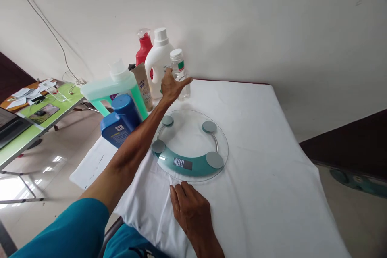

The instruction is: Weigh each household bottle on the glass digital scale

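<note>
My left hand (173,87) reaches across to the back of the table, thumb and fingers apart, in front of a clear plastic bottle (182,73) with a white cap. Whether it touches the bottle I cannot tell. A large white jug (157,53) stands just behind the hand. On the white tablecloth lies a round glass scale (193,169), its display showing 0.0. My right hand (190,205) rests at the scale's near edge with its fingers curled in, nothing visible in them.
Left of the scale stand a blue bottle (122,119), a green liquid jug (105,88), a brown tube (141,84) and a red bottle (143,50). A wall closes off the back. Further left is a green desk (65,102) with a laptop (12,125) and papers.
</note>
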Tool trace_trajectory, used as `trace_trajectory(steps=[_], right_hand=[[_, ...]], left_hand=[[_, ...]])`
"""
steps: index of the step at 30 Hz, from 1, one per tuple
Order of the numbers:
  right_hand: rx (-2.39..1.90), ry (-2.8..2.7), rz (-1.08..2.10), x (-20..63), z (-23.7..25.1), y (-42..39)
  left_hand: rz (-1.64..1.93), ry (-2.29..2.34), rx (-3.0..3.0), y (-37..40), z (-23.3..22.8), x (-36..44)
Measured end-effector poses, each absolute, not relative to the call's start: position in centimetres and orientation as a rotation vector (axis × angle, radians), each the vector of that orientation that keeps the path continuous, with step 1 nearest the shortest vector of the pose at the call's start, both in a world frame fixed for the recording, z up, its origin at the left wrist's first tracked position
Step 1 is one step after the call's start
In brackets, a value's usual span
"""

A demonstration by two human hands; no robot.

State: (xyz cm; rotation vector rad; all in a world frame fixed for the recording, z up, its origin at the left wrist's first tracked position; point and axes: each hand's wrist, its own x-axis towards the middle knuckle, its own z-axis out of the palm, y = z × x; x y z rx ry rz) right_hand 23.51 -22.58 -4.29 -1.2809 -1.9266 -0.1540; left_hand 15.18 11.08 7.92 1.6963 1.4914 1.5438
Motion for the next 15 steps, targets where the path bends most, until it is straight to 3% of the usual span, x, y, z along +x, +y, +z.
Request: trace_trajectory(steps=[8,15], right_hand=[[-1.259,-1.937,-0.181,23.5,-4.5,-22.6],[-1.253,-1.926,-0.211,23.4,-4.4,-22.5]], left_hand=[[1.256,1.236,1.865,-0.4,9.6,14.1],[1.083,1.228,1.919,-3.4,8.0,13.6]])
